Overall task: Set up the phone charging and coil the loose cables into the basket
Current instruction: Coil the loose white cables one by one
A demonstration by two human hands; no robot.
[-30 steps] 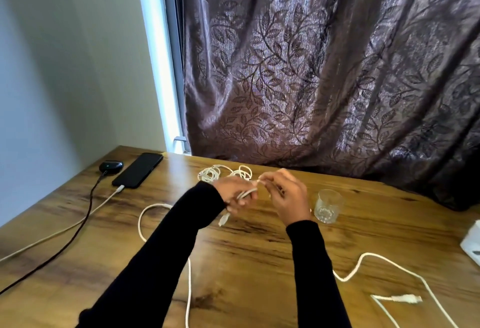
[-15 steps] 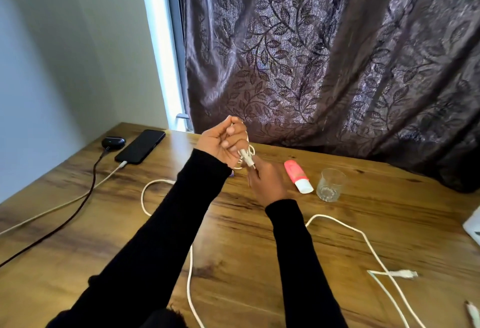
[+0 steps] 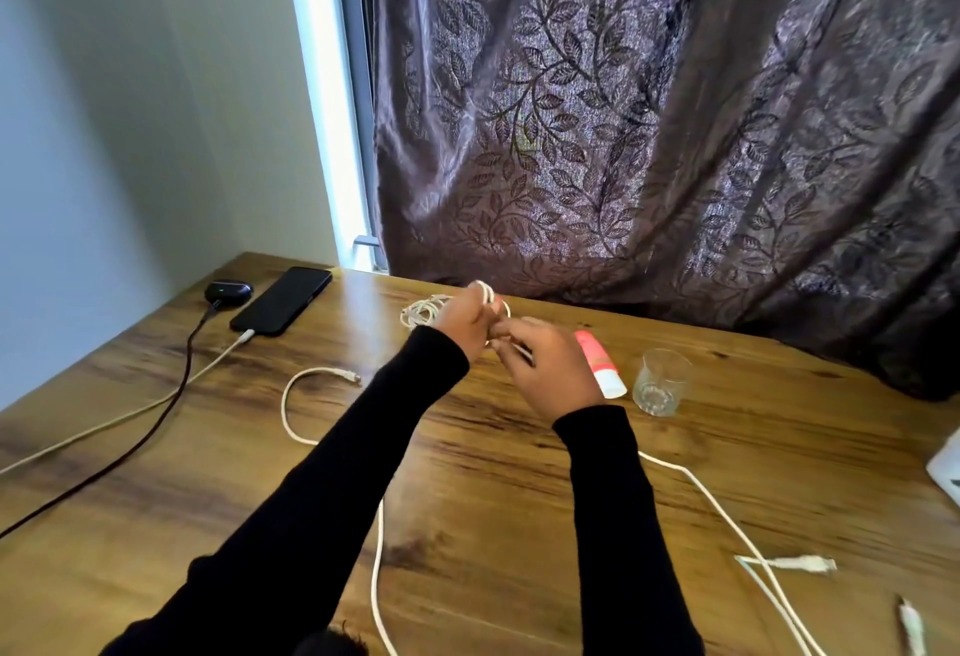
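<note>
White cable being coiled between two hands above a wooden surface.

Nearest, a loose white cable [image 3: 727, 520] is seen lying on the surface [image 3: 493, 525] at the right. Further in, a strand is pinched by the right hand [image 3: 550, 369], while loops of the coiled cable [image 3: 426, 309] are gripped by the left hand [image 3: 465, 322]. Beyond, at the far left, a phone [image 3: 283, 299] is seen lying with a cable plugged into it.
</note>
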